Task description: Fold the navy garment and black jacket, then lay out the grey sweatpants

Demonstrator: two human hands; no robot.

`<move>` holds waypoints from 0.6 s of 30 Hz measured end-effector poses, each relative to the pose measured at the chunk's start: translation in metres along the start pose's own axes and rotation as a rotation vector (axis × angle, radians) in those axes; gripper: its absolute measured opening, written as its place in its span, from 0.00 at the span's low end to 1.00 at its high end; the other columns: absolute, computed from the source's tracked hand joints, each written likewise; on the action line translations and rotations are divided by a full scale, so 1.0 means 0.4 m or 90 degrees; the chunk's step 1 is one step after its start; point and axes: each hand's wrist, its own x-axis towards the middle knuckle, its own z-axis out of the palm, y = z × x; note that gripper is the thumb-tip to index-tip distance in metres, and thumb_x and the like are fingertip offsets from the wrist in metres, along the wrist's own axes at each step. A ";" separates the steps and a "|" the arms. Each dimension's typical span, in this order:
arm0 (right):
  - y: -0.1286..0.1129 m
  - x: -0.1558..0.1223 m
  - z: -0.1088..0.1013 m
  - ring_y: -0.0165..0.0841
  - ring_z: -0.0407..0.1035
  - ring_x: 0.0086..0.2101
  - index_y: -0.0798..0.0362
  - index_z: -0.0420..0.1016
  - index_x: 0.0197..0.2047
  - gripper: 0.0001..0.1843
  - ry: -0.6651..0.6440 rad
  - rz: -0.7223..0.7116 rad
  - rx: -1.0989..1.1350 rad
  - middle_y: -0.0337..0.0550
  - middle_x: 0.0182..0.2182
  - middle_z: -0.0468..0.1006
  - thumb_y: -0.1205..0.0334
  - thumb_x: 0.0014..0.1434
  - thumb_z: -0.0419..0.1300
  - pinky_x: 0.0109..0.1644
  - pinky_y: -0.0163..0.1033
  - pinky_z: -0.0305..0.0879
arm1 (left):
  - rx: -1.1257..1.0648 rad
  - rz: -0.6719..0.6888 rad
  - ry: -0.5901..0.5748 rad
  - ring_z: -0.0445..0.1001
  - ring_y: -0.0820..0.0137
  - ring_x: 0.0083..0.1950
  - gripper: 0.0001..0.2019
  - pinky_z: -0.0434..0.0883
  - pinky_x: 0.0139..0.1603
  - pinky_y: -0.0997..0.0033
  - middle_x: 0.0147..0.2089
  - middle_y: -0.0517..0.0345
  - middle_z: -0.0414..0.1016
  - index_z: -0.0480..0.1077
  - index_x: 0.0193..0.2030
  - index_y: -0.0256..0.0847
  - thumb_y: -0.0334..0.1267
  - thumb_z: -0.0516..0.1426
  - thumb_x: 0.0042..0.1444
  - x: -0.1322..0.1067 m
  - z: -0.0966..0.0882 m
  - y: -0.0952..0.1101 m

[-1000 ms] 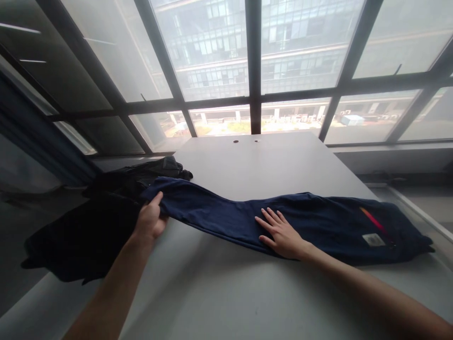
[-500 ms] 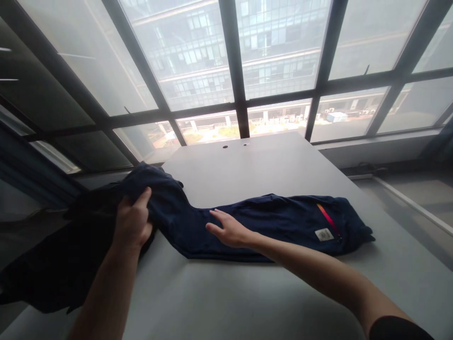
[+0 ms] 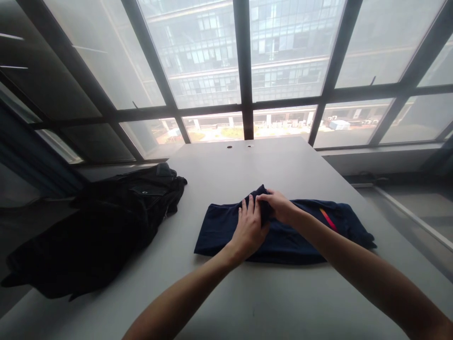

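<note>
A pair of navy trousers, folded into a long strip, lies across the table with its left end doubled back toward the middle. My left hand is over the turned-back end, fingers along the cloth and gripping it. Meeting it from the right, my right hand pinches the same raised fold near its top edge. A red-orange zip strip shows on the right part of the trousers. My right forearm covers some of the cloth.
Dark, crumpled clothing is heaped at the table's left edge, partly hanging over. The white table has two cable holes at its far end. Large windows stand behind it.
My left hand has carried the trousers' left end rightward and folded it over the rest. My right hand has moved right and now grips the fold. The dark heap is uncovered.
</note>
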 end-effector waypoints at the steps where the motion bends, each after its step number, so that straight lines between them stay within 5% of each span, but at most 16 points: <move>1: 0.013 0.002 -0.019 0.32 0.71 0.30 0.51 0.71 0.41 0.18 0.008 -0.001 0.009 0.37 0.28 0.76 0.67 0.44 0.67 0.31 0.35 0.67 | 0.053 0.036 0.010 0.33 0.38 0.79 0.38 0.49 0.72 0.27 0.79 0.31 0.42 0.47 0.78 0.33 0.34 0.57 0.63 -0.027 0.014 0.007; 5: 0.033 0.008 -0.059 0.28 0.63 0.23 0.51 0.67 0.34 0.15 0.015 -0.005 0.056 0.31 0.21 0.69 0.71 0.39 0.61 0.27 0.32 0.61 | 0.078 0.292 -0.039 0.44 0.51 0.79 0.35 0.57 0.75 0.42 0.77 0.38 0.52 0.45 0.79 0.35 0.31 0.49 0.66 -0.136 0.036 0.039; 7: 0.022 0.008 -0.056 0.27 0.61 0.22 0.50 0.66 0.32 0.14 0.011 -0.010 0.081 0.30 0.20 0.67 0.72 0.39 0.59 0.26 0.32 0.60 | 0.037 0.327 -0.098 0.51 0.56 0.78 0.31 0.59 0.75 0.49 0.76 0.41 0.57 0.51 0.77 0.37 0.32 0.48 0.67 -0.160 0.039 0.030; 13: -0.086 -0.046 -0.043 0.29 0.66 0.26 0.51 0.70 0.37 0.19 -0.027 -0.075 0.119 0.33 0.24 0.72 0.74 0.39 0.58 0.32 0.34 0.66 | -0.093 -0.051 -0.152 0.61 0.51 0.74 0.29 0.63 0.71 0.49 0.73 0.38 0.62 0.62 0.72 0.38 0.51 0.51 0.70 -0.136 0.049 -0.105; 18: -0.178 -0.129 -0.147 0.31 0.70 0.29 0.50 0.76 0.45 0.25 -0.004 -0.137 0.072 0.36 0.29 0.77 0.74 0.40 0.60 0.33 0.34 0.68 | -0.263 -0.217 -0.069 0.59 0.43 0.73 0.23 0.54 0.75 0.47 0.60 0.39 0.76 0.77 0.53 0.43 0.56 0.63 0.58 -0.153 0.038 -0.178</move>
